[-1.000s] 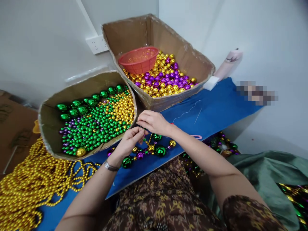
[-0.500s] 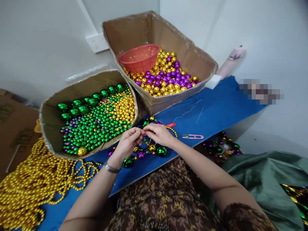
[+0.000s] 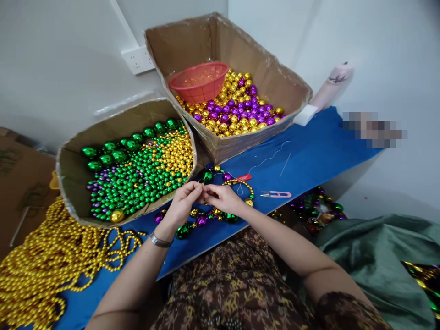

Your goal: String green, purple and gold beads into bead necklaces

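My left hand (image 3: 184,201) and my right hand (image 3: 222,198) meet fingertip to fingertip over the table, both closed in a pinch. A thin white thread (image 3: 237,177) runs out from between them to the right, with a small loose loop beside my right hand. Below and behind the fingers lies a bead garland (image 3: 201,221) of green, purple and gold balls, partly covered by my hands. Right of them rest pink-handled thread snips (image 3: 276,194) and a small red flat piece (image 3: 244,177). What exactly sits between the fingertips is too small to see.
One cardboard box (image 3: 65,183) at left holds green, gold and purple beads; another box (image 3: 254,141) behind holds larger balls and a red basket (image 3: 201,89). Gold bead strings (image 3: 44,256) pile at left. A pink bottle (image 3: 333,85) stands at the blue cloth's (image 3: 309,151) back edge.
My right hand has turned and dropped slightly, its fingers curling more. More of the thread and the gold bead strand behind it now shows. My left hand stays nearly in place.
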`<act>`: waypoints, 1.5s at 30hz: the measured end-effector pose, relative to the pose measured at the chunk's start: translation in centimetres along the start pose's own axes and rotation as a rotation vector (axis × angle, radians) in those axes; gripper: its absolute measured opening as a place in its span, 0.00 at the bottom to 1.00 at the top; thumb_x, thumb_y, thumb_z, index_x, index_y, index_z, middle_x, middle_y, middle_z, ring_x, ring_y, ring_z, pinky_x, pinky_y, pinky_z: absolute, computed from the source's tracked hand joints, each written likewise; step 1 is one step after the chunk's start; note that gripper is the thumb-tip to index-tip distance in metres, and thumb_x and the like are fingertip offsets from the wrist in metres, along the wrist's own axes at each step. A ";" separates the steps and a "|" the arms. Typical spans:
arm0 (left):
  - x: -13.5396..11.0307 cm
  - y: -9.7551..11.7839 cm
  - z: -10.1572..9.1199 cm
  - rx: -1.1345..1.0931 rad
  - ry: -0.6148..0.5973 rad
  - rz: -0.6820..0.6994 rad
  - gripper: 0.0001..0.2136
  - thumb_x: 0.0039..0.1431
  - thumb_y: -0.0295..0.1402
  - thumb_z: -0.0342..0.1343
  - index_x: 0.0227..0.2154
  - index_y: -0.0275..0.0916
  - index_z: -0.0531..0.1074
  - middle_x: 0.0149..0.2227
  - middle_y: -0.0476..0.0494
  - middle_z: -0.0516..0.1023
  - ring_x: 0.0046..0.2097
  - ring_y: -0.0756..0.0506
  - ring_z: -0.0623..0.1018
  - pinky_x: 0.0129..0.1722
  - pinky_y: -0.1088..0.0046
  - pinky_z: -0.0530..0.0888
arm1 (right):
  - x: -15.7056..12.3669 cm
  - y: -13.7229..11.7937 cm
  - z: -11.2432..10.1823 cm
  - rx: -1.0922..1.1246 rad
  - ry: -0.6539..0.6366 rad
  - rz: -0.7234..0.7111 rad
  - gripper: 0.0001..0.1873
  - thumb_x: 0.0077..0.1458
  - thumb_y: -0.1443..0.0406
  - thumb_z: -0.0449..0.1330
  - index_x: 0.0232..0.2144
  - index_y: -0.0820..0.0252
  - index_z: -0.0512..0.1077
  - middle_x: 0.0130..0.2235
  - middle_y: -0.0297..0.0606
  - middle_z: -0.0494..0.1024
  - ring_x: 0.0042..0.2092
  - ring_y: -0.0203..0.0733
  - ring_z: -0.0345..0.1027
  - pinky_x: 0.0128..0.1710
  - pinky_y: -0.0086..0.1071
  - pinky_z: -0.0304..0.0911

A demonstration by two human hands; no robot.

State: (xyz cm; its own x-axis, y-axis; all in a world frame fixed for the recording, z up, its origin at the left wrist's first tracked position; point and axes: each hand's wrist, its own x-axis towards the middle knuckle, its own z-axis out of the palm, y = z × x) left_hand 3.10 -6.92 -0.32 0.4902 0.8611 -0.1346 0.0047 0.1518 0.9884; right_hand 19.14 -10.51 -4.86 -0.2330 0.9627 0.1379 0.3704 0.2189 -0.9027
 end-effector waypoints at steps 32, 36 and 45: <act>-0.7 -1.4 0.4 -0.735 -0.045 -0.102 0.13 0.57 0.36 0.58 0.24 0.38 0.61 0.31 0.46 0.76 0.25 0.52 0.68 0.24 0.77 0.65 | -0.3 -0.1 -2.7 1.716 0.460 0.231 0.09 0.58 0.62 0.60 0.28 0.55 0.64 0.18 0.19 0.61 0.22 0.28 0.61 0.42 0.34 0.72; -0.4 -1.5 -0.1 -0.686 -0.035 -0.053 0.12 0.56 0.35 0.60 0.25 0.38 0.62 0.18 0.54 0.60 0.20 0.54 0.61 0.20 0.79 0.59 | 0.1 -0.2 -3.7 1.648 0.506 0.267 0.11 0.54 0.63 0.63 0.28 0.56 0.63 0.18 0.19 0.56 0.19 0.26 0.54 0.26 0.22 0.65; -1.9 -3.5 -0.7 -0.419 0.082 -0.038 0.18 0.54 0.40 0.63 0.23 0.38 0.59 0.17 0.57 0.53 0.19 0.56 0.53 0.19 0.80 0.52 | 1.0 0.4 -3.1 1.204 0.591 0.304 0.22 0.44 0.59 0.69 0.24 0.56 0.56 0.17 0.18 0.53 0.17 0.24 0.44 0.17 0.20 0.48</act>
State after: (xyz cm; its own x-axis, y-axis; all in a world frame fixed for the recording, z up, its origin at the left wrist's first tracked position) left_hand 1.49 -8.77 -3.58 0.4258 0.8842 -0.1919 -0.3410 0.3533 0.8711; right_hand 21.88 -9.00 -3.80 0.2421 0.9377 -0.2490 -0.7338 0.0090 -0.6793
